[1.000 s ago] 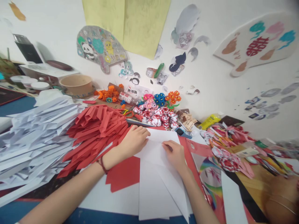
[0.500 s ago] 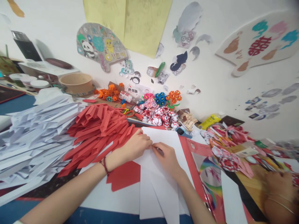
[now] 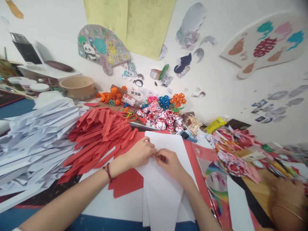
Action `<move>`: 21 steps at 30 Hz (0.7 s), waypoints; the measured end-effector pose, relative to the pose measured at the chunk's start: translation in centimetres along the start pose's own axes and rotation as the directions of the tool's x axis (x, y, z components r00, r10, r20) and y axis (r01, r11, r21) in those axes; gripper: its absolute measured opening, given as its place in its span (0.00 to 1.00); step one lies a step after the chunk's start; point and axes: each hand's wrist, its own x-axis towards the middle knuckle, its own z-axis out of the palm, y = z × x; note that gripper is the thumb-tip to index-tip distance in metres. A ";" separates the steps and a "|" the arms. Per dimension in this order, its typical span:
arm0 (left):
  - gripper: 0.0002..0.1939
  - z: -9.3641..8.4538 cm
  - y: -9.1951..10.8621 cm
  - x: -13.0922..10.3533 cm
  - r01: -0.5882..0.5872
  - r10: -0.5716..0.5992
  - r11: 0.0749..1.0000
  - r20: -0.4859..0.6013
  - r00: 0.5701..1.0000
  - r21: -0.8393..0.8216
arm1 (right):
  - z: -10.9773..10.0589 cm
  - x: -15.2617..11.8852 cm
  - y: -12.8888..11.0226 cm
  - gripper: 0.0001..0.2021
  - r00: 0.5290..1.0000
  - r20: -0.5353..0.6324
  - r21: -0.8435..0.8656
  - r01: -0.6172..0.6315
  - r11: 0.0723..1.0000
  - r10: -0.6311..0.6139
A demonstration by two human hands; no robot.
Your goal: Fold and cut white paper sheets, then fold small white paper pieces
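The left hand [image 3: 144, 150] and right hand [image 3: 171, 163], nearly closed, are pinching white paper [image 3: 163, 192]; red strips [image 3: 103, 128] are crowding the left, flowers [image 3: 165, 120] the counter's [image 3: 92, 222] far edge.

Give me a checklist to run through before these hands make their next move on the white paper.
1. Left hand and right hand close together over the white sheets: ok.
2. Right thumb and index finger brought together: ok.
3. Paper edge secure between the fingertips: cannot tell, the detail is too small.
4. Lower edges of the white sheets lined up: not ok, they fan out at different angles.
5. Left wrist free of the red strips: cannot tell, they lie close by and contact is unclear.
6. Other person's hand away from the white sheets: ok, it is off at the far right.
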 end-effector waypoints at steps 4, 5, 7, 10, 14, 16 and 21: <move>0.11 -0.4 0.4 0.1 0.019 -0.019 1.000 -0.017 1.000 -0.011 | 0.1 0.1 0.2 0.07 1.000 -0.016 0.113 -0.022 0.993 0.024; 0.11 -0.5 0.4 0.1 0.017 -0.017 1.000 -0.022 1.000 -0.011 | 0.0 0.0 0.2 0.07 0.999 -0.014 0.138 -0.033 0.990 0.035; 0.11 -0.6 0.5 0.1 0.010 -0.010 1.000 -0.037 0.999 -0.013 | -0.1 0.0 0.2 0.07 0.998 -0.002 0.173 -0.056 0.983 0.057; 0.13 -0.7 0.4 0.0 0.011 -0.012 1.000 -0.040 0.999 -0.016 | -0.2 0.0 0.0 0.07 0.996 0.024 0.209 -0.087 0.974 0.084; 0.15 -1.1 0.3 0.0 0.025 -0.025 1.000 -0.016 1.000 -0.012 | -0.5 0.1 -0.1 0.07 0.994 0.043 0.224 -0.107 0.969 0.100; 0.14 -1.3 0.2 0.0 0.027 -0.027 1.000 -0.025 0.999 -0.001 | -0.7 0.1 -0.1 0.06 0.993 0.052 0.224 -0.119 0.967 0.110; 0.12 -1.9 -0.8 -0.2 0.048 -0.044 0.998 -0.118 0.992 0.031 | -1.2 0.0 0.5 0.05 0.990 0.054 0.241 -0.137 0.961 0.127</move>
